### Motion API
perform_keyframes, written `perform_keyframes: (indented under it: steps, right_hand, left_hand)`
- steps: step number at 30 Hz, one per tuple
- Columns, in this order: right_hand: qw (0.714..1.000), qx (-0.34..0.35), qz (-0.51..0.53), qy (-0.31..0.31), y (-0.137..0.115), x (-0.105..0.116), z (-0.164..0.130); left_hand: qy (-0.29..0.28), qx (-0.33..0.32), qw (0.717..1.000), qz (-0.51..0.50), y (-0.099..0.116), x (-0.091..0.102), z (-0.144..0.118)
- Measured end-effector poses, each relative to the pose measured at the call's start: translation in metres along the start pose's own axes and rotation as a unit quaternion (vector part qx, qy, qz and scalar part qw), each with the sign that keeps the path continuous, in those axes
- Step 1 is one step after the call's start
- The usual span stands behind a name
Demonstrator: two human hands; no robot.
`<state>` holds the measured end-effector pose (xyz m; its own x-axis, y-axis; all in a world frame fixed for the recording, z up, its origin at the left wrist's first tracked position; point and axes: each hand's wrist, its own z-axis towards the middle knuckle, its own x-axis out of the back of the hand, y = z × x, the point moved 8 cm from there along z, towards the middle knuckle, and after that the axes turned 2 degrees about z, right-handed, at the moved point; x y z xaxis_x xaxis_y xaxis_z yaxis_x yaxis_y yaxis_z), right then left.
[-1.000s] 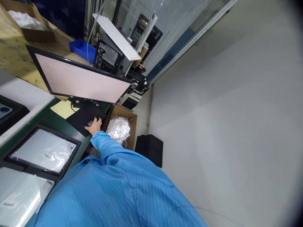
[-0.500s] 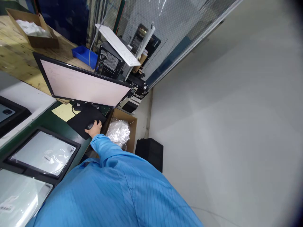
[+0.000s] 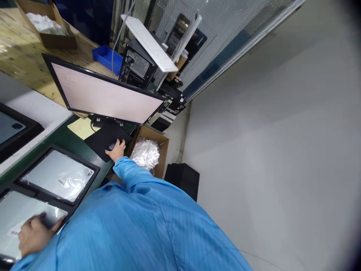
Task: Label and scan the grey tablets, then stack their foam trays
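My right hand (image 3: 116, 151) rests over a black computer mouse (image 3: 111, 146), fingers curved around it, on a black mouse pad (image 3: 97, 144). At lower left, my left hand (image 3: 35, 236) lies over a tablet in clear plastic wrap (image 3: 19, 207), thumb and fingers apart near its camera end. A white label is partly visible beside the fingers. Just above it, a second wrapped tablet (image 3: 56, 173) with a barcode label sits in a black tray (image 3: 91, 178). A lit monitor (image 3: 107, 92) stands beyond the mouse pad, its text too faint to read.
A cardboard box (image 3: 163, 150) of clear plastic bags stands right of the desk, near a black box-shaped object (image 3: 182, 178). Yellow paper (image 3: 81, 127) lies by the pad. Behind the monitor are a blue bin (image 3: 105, 58), computer case (image 3: 138, 64) and white keyboard (image 3: 149, 43).
My left hand has come into view at lower left, over the lower tablet. The right hand stays on the mouse. The view has shifted slightly.
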<state>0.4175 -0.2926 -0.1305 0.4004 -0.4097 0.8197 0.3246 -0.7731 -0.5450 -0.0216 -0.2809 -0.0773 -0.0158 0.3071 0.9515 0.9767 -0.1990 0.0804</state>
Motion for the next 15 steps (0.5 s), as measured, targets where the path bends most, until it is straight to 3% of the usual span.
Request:
perform_keyframes:
  steps: [3,6,9,12,14,15]
  right_hand:
    - [1.0,0.005,-0.003,-0.001,0.006,0.004,-0.009]
    - [0.999,0.004,-0.027,0.033,0.016,0.016,-0.024]
    - [0.994,0.051,-0.062,0.077,0.01,0.027,-0.029]
    - [0.985,0.157,-0.04,0.061,-0.018,0.021,-0.038]
    - [0.973,0.23,0.007,-0.035,-0.043,0.001,-0.059]
    - [0.959,0.259,0.036,-0.108,-0.056,-0.015,-0.076]
  left_hand:
    - [-0.006,0.045,0.996,-0.08,-0.017,-0.027,0.012]
    - [-0.119,0.028,0.99,-0.065,-0.013,-0.047,0.006]
    - [-0.14,-0.007,0.986,-0.088,-0.009,-0.05,0.002]
    - [-0.085,0.02,0.976,-0.198,-0.025,-0.054,-0.004]
    - [0.009,0.087,0.945,-0.317,-0.052,-0.056,-0.017]
    - [0.059,0.13,0.911,-0.386,-0.068,-0.059,-0.027]
